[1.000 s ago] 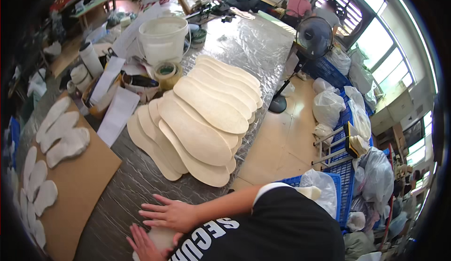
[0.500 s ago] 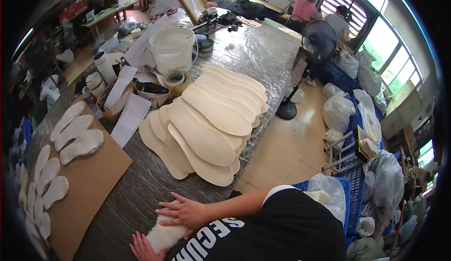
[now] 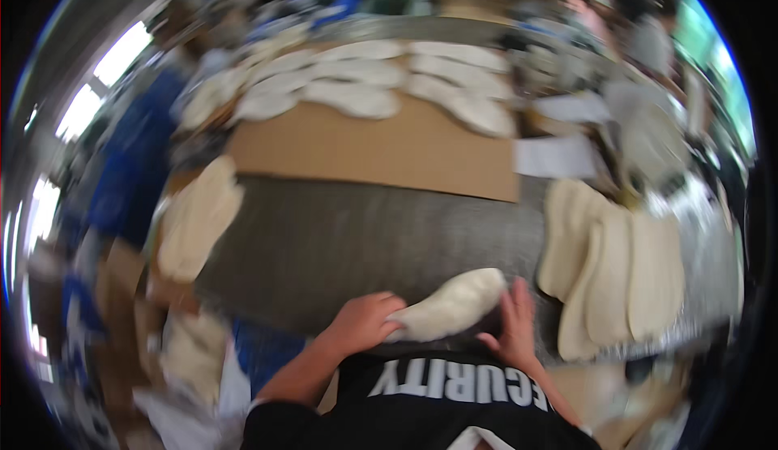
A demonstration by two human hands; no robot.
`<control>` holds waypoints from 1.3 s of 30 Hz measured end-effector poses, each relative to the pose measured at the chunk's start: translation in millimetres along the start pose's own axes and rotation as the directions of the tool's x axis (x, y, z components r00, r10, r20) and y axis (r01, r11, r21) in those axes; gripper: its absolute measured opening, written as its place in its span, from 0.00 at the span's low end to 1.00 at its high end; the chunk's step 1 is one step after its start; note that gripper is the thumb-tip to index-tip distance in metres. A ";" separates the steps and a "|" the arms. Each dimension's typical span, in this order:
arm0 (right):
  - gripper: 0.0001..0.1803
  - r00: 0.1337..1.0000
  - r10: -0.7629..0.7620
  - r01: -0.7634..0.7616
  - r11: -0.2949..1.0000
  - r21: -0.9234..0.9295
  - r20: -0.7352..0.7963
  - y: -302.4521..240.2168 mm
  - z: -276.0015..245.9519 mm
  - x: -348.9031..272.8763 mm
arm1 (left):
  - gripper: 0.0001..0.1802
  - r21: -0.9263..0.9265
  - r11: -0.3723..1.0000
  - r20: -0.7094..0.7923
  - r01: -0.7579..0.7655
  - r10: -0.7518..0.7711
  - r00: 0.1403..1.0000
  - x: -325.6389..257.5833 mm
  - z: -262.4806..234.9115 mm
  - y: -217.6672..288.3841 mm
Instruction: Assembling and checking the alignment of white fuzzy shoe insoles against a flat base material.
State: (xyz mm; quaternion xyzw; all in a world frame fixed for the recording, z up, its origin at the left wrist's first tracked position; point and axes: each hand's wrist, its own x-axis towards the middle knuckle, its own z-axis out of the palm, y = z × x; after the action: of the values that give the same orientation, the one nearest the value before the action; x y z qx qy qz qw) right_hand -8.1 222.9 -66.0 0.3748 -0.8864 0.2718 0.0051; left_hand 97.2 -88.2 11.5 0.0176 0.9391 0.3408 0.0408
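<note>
A white, fuzzy shoe insole [image 3: 454, 308] lies on the grey tabletop [image 3: 340, 239] right in front of me. My left hand [image 3: 363, 322] grips its left end with curled fingers. At the insole's right end, my right hand [image 3: 514, 320] stands with its fingers straight and apart, touching the tip. The whole picture is blurred by motion.
A fanned stack of cream insoles [image 3: 616, 272] lies to the right. Beyond the hands, a brown cardboard sheet [image 3: 381, 148] carries several white insoles [image 3: 356, 97]. A second cream pile [image 3: 194, 216] sits at the left table edge. White paper [image 3: 556, 156] lies at the back right.
The view has swung around, so the cream stack now sits at the right and the cardboard ahead. My hands, earlier flat on the white piece, now sit at its two ends.
</note>
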 end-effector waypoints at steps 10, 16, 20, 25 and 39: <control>0.46 0.999 -0.044 0.045 0.999 -0.002 0.026 -1.6 -5.1 4.4 | 0.10 0.005 0.934 -0.719 0.358 -0.245 0.650 -78.7 -147.9 -93.7; 0.45 0.999 -0.013 0.014 0.999 -0.030 0.029 0.4 -5.0 3.2 | 0.10 0.483 0.628 -0.870 0.611 0.261 0.419 -143.3 -266.2 -157.7; 0.43 0.999 0.016 -0.014 0.998 -0.067 0.043 -2.2 -5.6 5.0 | 0.11 0.517 0.259 -0.856 0.816 0.139 0.499 -148.8 -268.6 -188.0; 0.38 0.999 -0.035 0.035 0.999 0.042 -0.005 -4.6 -8.3 3.2 | 0.22 0.366 0.209 -0.730 0.907 -0.540 0.419 -139.8 -192.8 -226.9; 0.43 0.824 0.482 -0.549 0.809 -0.209 -0.299 -3.2 -87.8 -12.2 | 0.22 0.512 0.427 -0.813 0.745 -0.040 0.581 -115.5 -175.7 -273.1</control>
State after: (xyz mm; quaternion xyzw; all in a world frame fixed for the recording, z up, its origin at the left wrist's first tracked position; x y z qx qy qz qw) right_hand -14.3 271.8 7.7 0.0793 -0.9776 0.1738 0.0882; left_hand 195.2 -416.9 -22.0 -0.3400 0.8894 -0.1859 -0.2424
